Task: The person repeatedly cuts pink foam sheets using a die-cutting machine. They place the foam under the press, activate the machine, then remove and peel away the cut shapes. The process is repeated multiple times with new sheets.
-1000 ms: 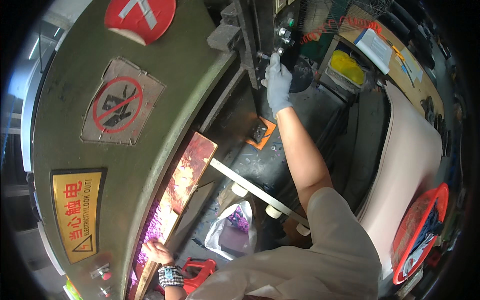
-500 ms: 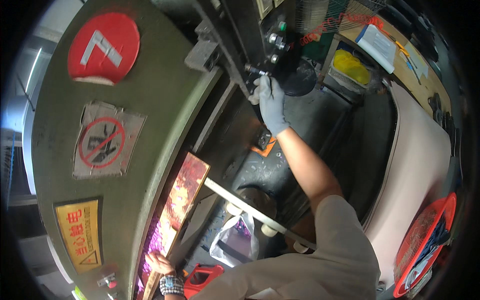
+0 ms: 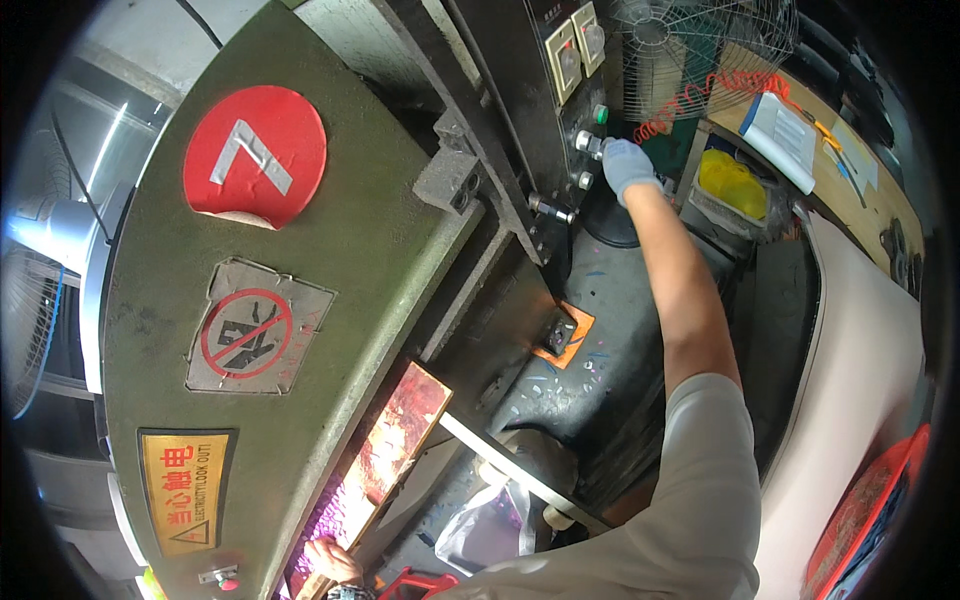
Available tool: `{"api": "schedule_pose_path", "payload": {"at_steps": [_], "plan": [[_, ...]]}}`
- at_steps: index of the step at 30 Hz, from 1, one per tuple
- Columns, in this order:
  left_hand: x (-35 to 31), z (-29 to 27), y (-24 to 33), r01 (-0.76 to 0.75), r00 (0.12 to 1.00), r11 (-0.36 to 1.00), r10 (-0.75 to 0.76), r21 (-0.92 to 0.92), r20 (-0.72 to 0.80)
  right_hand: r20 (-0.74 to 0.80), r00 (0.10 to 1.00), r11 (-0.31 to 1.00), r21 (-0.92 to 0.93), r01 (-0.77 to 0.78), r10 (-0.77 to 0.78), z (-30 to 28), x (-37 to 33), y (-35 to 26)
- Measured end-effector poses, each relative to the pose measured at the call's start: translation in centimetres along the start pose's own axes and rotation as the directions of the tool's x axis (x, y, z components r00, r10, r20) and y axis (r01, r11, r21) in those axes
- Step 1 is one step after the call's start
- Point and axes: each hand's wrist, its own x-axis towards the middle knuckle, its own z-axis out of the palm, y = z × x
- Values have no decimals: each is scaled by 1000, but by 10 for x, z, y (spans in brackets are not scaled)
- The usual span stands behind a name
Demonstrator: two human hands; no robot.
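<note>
My right hand (image 3: 631, 170), in a light grey glove, is closed at a silver knob (image 3: 590, 145) on the black control panel (image 3: 525, 95); its fingertips are partly hidden. Below that knob, a metal fitting (image 3: 552, 208) sticks out from the machine's side. My bare left hand (image 3: 333, 562), with a beaded bracelet at the wrist, lies with its fingers stretched over the near end of a long board (image 3: 400, 430) in the green machine. Purple shiny material (image 3: 338, 515) lies under and beside those fingers.
The green machine body (image 3: 370, 270) fills the left. A pale bar (image 3: 520, 470) crosses beside a white bag (image 3: 485, 530). Further right stand a wire fan (image 3: 700, 50), a tub with yellow contents (image 3: 735, 185), a pale sheet-covered surface (image 3: 860, 330) and a red basket (image 3: 870, 510).
My right hand has left the metal fitting and moved right to the silver knob on the panel. My left hand stays at the board's near end. The whole view has shifted.
</note>
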Motion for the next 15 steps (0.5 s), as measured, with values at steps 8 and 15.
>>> {"api": "schedule_pose_path", "payload": {"at_steps": [8,15], "plan": [[-5,4,1,10,994,999,-6,-32,108,-451,874,960,275,-57,181,-74,-47,-45],[-9,38,-25,-36,998,998,38,45,-57,-653,758,902,321,289,-10,-185,-24,-120]]}}
